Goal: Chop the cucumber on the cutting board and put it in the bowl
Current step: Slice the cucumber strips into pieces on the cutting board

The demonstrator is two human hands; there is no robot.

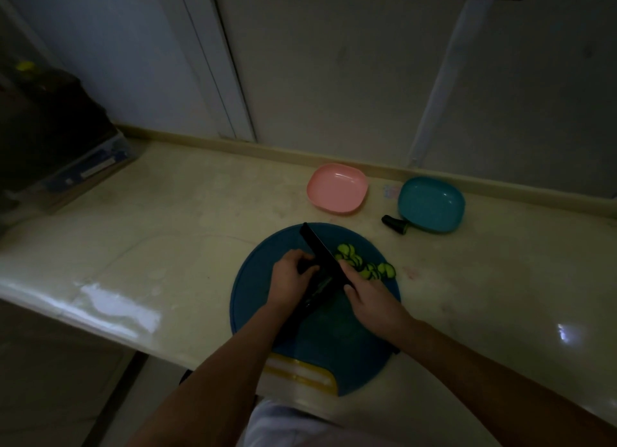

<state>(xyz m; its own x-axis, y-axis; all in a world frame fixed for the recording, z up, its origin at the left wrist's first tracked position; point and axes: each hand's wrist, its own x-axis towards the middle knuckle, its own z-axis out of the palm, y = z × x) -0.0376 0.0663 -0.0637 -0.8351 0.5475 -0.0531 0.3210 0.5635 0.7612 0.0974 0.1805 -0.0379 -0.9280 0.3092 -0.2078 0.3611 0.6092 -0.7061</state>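
Thin green cucumber slices (365,263) pile on the round blue cutting board (253,279), right hand (370,296) gripping a black knife (322,256), left hand (292,273) clamping the dark uncut cucumber remainder (319,284). Chopping looks well advanced; the pink (337,188) and teal plastic bowls (430,203) on the counter (167,213) hold nothing.

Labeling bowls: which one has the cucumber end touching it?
The teal bowl, right of the pink bowl; the cucumber end lies against its near-left edge.

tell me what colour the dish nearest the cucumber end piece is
Teal blue. The dish beside the cucumber end piece shows clearly in the head view.
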